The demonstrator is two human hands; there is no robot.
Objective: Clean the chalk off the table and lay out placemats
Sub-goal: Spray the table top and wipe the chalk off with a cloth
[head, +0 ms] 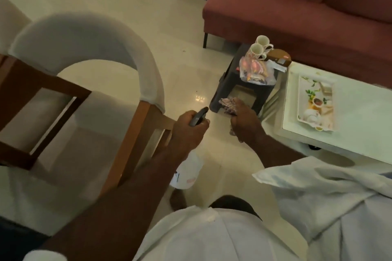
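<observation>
You look down at a pale tiled floor (186,74). A dark red sofa (297,17) fills the upper right. A wooden chair (84,53) with a curved white back stands at your left. The white table (360,116) sits at your right, in front of the sofa, and carries a rectangular tray (316,101) printed with leaves and cups. Just left of the table stands a dark stool (231,82), with two cream mugs (263,41) and some clear packets (254,70) on top. Your hands are near each other but apart, above the floor between chair and table. Your left hand (188,125) grips the dark trigger head of a white spray bottle (188,174), which hangs below your fist. Your right hand (246,121) clutches a bunched, patterned cloth (228,104).
</observation>
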